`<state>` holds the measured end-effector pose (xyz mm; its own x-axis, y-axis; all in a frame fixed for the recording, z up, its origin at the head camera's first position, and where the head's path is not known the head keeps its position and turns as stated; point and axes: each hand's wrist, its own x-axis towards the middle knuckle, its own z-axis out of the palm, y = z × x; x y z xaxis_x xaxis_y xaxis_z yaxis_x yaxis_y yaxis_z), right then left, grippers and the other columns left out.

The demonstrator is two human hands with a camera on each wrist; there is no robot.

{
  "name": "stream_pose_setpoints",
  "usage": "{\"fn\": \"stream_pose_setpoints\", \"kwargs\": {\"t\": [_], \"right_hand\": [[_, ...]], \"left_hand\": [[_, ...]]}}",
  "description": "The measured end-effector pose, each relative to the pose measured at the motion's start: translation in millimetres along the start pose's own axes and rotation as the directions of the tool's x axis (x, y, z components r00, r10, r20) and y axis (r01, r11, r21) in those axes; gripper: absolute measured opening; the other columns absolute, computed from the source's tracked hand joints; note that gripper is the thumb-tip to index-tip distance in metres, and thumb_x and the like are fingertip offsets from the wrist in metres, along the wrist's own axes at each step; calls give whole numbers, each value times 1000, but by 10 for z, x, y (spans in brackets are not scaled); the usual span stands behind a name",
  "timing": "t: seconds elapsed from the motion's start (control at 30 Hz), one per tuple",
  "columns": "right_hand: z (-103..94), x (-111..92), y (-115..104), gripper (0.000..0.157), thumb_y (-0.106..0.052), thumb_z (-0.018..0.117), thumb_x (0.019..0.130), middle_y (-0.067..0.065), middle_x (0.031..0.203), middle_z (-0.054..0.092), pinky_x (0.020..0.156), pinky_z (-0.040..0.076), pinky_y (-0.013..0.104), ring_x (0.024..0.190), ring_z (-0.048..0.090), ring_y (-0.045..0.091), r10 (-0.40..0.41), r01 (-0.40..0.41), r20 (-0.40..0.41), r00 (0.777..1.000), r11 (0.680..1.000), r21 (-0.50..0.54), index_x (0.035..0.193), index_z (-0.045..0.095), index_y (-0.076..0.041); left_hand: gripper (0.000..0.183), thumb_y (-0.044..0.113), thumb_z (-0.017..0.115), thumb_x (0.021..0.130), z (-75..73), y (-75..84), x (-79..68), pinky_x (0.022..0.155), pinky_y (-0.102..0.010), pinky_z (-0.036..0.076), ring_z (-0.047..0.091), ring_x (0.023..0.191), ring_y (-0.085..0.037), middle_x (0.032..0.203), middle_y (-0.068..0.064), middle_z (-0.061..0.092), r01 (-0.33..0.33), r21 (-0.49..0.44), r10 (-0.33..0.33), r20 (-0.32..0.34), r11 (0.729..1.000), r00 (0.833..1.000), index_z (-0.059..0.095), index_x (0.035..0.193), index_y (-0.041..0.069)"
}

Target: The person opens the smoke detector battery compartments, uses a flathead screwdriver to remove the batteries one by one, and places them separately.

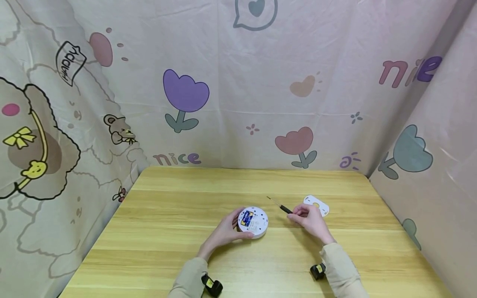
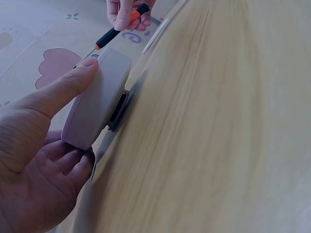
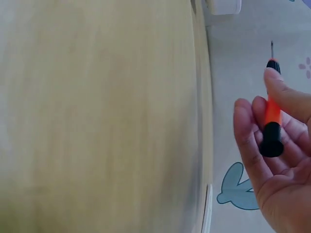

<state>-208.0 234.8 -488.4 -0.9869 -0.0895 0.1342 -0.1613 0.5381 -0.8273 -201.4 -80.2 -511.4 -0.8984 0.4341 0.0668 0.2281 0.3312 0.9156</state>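
Note:
My left hand [image 1: 228, 230] grips a round white device [image 1: 257, 225] by its edge, thumb on the near side and fingers round the far side. A label with a blue and yellow patch shows on its upward face, among small holes. In the left wrist view the device [image 2: 99, 102] is seen edge-on, with a dark raised part below it. To the right, my right hand [image 1: 312, 221] pinches a small screwdriver [image 3: 273, 111] with an orange and black handle. Its thin shaft points up and to the left, apart from the device.
A flat white plate [image 1: 323, 207] with rounded ends and a central hole lies just behind the right hand, partly covered by it. The wooden table [image 1: 179, 198] meets a patterned curtain [image 1: 238, 136] at the back and sides. Black wrist cameras [image 1: 212, 285] sit at both cuffs.

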Motion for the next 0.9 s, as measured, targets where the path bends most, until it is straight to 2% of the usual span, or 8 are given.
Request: {"fn": "stream_pose_setpoints", "kwargs": {"t": [0.2,0.37,0.5,0.63,0.77,0.9], "right_hand": [[6,-11,11,29,-9,79,84,14,83,72,66,56,17,70,64,4,-99,96,23,995,992,85,109,72,4],[6,-24,-1,26,-11,76,89,19,93,73,65,58,20,73,66,8,-145,134,70,987,980,146,112,75,2],[-4,-28,-19,26,-14,73,92,22,93,72,67,60,22,75,68,13,-123,106,97,988,982,159,112,74,1],[-8,-34,-44,30,-13,69,95,30,92,71,71,64,31,77,73,20,-79,47,142,987,975,216,117,68,7],[0,-33,-64,36,-11,69,94,39,97,69,76,66,41,79,76,22,-68,5,190,980,949,314,121,62,13],[21,-20,-53,37,-8,69,93,44,101,65,78,66,41,80,77,20,-93,8,206,974,926,378,121,60,15]], "left_hand": [[99,25,88,77,-3,-1,1,122,-54,33,39,146,-44,156,-29,38,5,-4,-5,3,1000,1000,32,153,-6],[99,25,88,77,-3,-2,0,122,-54,33,39,146,-44,157,-29,38,3,0,-3,5,1000,1000,32,153,-6],[98,24,88,77,-2,-8,0,122,-54,33,39,146,-44,157,-29,38,-6,2,6,5,1000,1000,32,153,-6],[98,24,88,77,2,-18,2,123,-53,32,38,146,-44,157,-28,38,-11,-6,11,6,1000,1000,32,153,-5],[98,22,88,77,5,-26,9,123,-53,32,38,146,-44,157,-29,38,-12,-22,12,6,1000,1000,32,153,-6],[99,22,88,77,6,-27,17,123,-53,31,37,147,-44,157,-29,36,-8,-33,8,6,999,1000,31,153,-7]]}}
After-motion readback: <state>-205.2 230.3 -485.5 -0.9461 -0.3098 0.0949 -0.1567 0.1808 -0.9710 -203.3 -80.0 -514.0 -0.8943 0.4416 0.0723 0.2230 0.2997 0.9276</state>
